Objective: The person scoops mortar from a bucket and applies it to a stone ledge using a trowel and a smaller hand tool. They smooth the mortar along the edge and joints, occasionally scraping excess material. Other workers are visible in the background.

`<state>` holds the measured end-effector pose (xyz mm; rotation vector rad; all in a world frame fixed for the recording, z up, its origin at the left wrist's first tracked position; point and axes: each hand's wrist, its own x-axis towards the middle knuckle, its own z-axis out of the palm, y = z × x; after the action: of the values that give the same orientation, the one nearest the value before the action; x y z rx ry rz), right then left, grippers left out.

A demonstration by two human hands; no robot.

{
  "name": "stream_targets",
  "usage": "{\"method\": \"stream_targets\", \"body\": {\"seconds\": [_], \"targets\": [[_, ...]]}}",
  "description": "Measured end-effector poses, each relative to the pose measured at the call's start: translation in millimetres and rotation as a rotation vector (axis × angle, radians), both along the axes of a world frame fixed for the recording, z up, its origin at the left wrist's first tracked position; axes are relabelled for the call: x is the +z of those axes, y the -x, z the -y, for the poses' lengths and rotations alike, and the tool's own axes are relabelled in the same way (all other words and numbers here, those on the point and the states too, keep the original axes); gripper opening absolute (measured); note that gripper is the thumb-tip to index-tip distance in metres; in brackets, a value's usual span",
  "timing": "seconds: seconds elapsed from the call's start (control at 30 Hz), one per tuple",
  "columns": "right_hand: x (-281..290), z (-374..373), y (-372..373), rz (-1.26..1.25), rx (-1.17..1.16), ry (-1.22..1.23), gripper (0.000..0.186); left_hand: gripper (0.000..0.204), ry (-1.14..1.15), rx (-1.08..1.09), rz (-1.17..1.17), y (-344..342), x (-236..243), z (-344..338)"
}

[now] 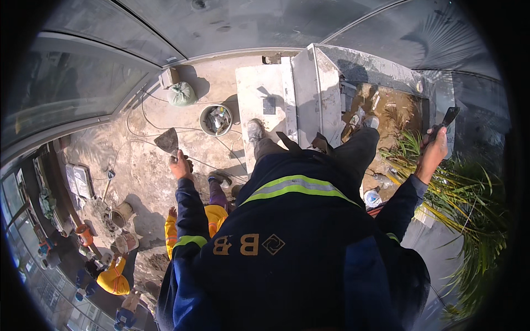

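The trowel (166, 141) is out to our left, its handle clamped in the grip of our left hand (181, 165); our right hand (435, 149) is closed likewise on a dark-bladed tool (451, 116). A careless backswing of the trowel could strike the co-worker in yellow (215, 215), close by our left arm (190, 205). The palm fronds (466, 193) might snag our right arm (402, 201), and straddling the raised block (305, 99) could cost us balance. Further out, a rubble-filled bucket (216, 120) and green sack (181, 94) obstruct the floor (146, 179); dark panels (265, 25) wall off the far side.
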<state>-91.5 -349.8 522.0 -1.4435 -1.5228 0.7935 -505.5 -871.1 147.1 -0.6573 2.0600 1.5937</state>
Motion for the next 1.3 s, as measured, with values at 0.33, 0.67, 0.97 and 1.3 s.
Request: {"method": "stream_targets", "body": {"seconds": [0.33, 0.67, 0.97, 1.3], "targets": [[1.3, -95.2, -84.6, 0.059, -0.191, -0.09, 0.042, 0.013, -0.511, -0.319, -0.029, 57.5, 147.0, -225.5], [-241.9, 31.3, -112.5, -0.003, -0.522, 0.605, 0.052, 0.012, -0.57, -0.797, -0.023, 45.1, 203.1, -417.0], [-295.6, -149.8, 102.6, 0.152, -0.021, 0.405, 0.032, 0.031, -0.227, -1.053, 0.166, 53.0, 159.4, -552.3], [-397.4, -229.3, 117.7, 0.333, 0.006, 0.439, 0.044, 0.022, -0.151, -1.788, 0.511, -42.6, 2.8, -770.0]]}}
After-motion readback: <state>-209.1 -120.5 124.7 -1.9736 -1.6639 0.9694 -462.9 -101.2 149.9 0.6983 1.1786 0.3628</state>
